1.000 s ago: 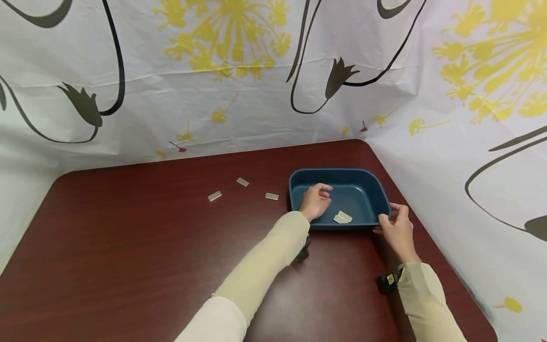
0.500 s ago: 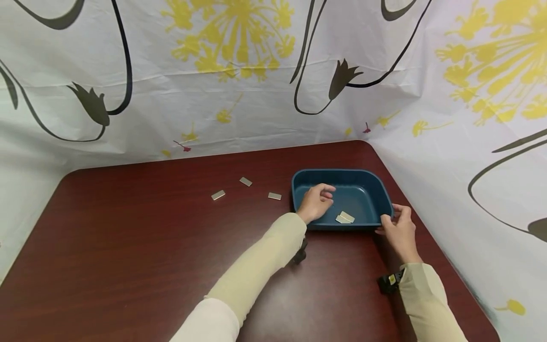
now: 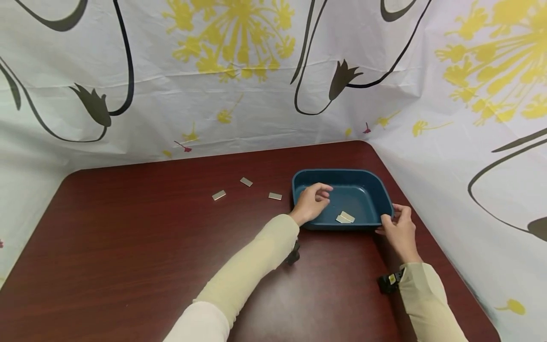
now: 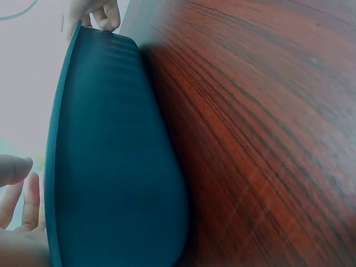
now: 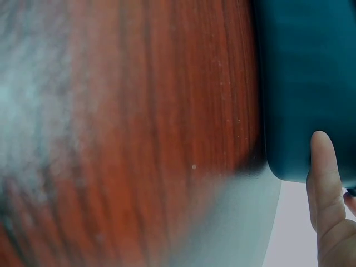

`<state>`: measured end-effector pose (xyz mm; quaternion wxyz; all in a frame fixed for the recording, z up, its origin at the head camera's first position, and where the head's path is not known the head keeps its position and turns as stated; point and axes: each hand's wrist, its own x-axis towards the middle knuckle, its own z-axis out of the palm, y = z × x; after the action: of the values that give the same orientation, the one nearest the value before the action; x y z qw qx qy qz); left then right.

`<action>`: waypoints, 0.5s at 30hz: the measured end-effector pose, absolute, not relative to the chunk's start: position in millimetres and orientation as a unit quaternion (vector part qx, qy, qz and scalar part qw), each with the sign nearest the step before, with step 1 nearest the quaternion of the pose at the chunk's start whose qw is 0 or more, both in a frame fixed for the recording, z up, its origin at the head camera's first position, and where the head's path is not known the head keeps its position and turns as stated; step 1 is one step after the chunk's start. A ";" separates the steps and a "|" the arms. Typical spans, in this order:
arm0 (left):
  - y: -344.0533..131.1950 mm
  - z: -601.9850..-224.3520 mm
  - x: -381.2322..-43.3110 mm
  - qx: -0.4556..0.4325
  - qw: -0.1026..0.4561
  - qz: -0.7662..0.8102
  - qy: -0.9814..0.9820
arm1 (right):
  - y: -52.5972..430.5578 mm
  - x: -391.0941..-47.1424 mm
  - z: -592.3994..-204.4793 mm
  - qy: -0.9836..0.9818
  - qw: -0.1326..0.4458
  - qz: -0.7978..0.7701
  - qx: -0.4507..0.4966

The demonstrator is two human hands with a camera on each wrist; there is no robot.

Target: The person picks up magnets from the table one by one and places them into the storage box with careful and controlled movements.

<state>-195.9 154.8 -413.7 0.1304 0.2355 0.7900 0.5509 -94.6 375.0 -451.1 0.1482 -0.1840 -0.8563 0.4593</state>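
A dark blue plastic tray (image 3: 358,195) stands at the right of the table, and two small flat silvery rectangular pieces (image 3: 345,217) lie in its near right part, one overlapping the other. My left hand (image 3: 313,203) reaches over the tray's left end, fingers loosely bent. In the left wrist view its thumb and fingers (image 4: 31,200) are apart, with nothing between them. At the near right corner my right hand (image 3: 400,232) grips the tray, thumb at the rim. In the right wrist view, one finger (image 5: 325,172) lies along the tray's outer wall (image 5: 303,94).
Left of the tray, three more silvery pieces lie apart on the dark red wooden table (image 3: 141,247): a left one (image 3: 219,195), a far one (image 3: 246,182) and a near one (image 3: 275,196). A patterned white cloth (image 3: 256,114) hangs behind the table and along its right side.
My left hand has drawn slightly left and back over the tray, its forearm shifting left too. The right hand keeps its grip at the corner. The pieces stay put.
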 end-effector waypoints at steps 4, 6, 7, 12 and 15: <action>150.1 -413.4 -195.3 0.247 0.121 0.543 0.794 | 375.4 -94.6 -451.4 -0.857 0.148 0.457 -0.185; 148.3 -412.2 -193.7 0.256 0.120 0.534 0.797 | 375.2 -94.5 -451.4 -0.857 0.148 0.457 -0.186; 147.8 -411.6 -192.7 0.262 0.119 0.530 0.797 | 375.2 -94.4 -451.3 -0.857 0.147 0.458 -0.186; 146.7 -406.9 -188.0 0.293 0.107 0.516 0.798 | 374.2 -93.8 -449.5 -0.854 0.144 0.464 -0.186; 145.8 -404.6 -186.6 0.301 0.101 0.518 0.794 | 373.5 -93.8 -448.6 -0.853 0.143 0.466 -0.187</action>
<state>-186.6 145.8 -404.6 0.1006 0.3015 0.7940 0.5183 -93.8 373.5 -448.6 0.1430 -0.1868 -0.8528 0.4662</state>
